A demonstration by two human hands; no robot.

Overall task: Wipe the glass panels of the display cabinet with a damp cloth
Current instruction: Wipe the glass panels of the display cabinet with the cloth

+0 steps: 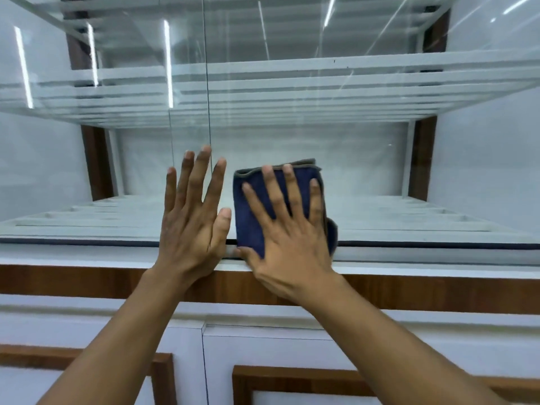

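Observation:
A folded dark blue cloth (253, 211) lies flat against the right glass panel (380, 176) of the display cabinet, close to the panel's bottom edge. My right hand (287, 226) presses on the cloth with its fingers spread. My left hand (193, 211) rests flat and bare on the left glass panel (131, 171), fingers apart, right beside the vertical seam where the two panels meet. The thumbs of both hands nearly touch at the cloth's left edge.
White shelves (292, 83) run across the inside of the cabinet behind the glass. A white ledge and a brown wooden strip (87, 280) lie under the panels. Below are white cupboard doors (263, 349) with wooden frames. Ceiling lights reflect in the upper glass.

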